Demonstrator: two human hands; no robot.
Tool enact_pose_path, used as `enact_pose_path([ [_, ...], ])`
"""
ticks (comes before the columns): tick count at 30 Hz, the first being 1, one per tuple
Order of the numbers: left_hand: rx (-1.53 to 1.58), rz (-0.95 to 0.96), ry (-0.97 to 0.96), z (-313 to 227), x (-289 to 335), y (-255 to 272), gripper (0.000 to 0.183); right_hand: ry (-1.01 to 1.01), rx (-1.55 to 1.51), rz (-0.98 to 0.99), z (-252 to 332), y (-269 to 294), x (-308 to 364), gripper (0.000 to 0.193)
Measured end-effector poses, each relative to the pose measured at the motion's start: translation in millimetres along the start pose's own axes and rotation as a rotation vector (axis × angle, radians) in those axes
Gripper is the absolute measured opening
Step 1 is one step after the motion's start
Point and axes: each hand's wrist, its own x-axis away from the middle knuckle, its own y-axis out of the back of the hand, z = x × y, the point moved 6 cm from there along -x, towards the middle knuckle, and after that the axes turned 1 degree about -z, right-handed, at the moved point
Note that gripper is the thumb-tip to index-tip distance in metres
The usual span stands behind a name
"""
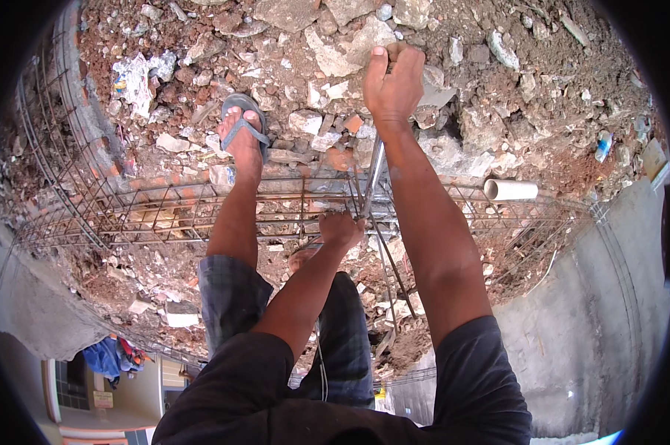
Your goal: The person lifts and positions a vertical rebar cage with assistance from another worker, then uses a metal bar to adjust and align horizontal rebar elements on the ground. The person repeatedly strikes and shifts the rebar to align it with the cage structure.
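Observation:
My right hand (394, 83) is closed in a fist, thumb uppermost, around the upper end of a shiny metal bar (376, 167). The bar slants down to a cage of rusty steel rebar (164, 196) that runs across the view. At the bar's lower end my left hand (340, 230) is closed on the rebar, its fingers partly hidden. Several loose rod ends (393, 267) cross just right of that hand and point down. My forearm hides part of the ground behind the bar.
Broken concrete and stones (335, 59) cover the soil. My left foot in a grey flip-flop (244, 126) stands beyond the cage. A short white pipe (511, 190) lies at its right. Another rebar cage (61, 133) runs up the left side. A grey wall (594, 326) stands lower right.

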Motion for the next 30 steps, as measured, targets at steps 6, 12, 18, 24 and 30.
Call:
enact_pose_path([
  [6,-0.027,-0.020,-0.027,0,0,1,0.064,-0.120,-0.070,-0.078,-2,13,4,0.034],
  [12,-0.005,0.042,-0.031,-2,0,7,0.066,-0.213,0.020,-0.061,-5,13,2,0.033],
  [18,-0.021,0.184,-0.025,-6,5,15,0.063,-0.220,0.024,-0.078,-18,18,2,0.038],
  [24,-0.041,0.160,-0.071,-1,1,5,0.061,-0.191,-0.130,-0.122,-18,47,3,0.038],
  [30,-0.049,0.045,-0.152,0,9,-1,0.060,-0.505,-0.551,0.087,-33,52,17,0.041],
])
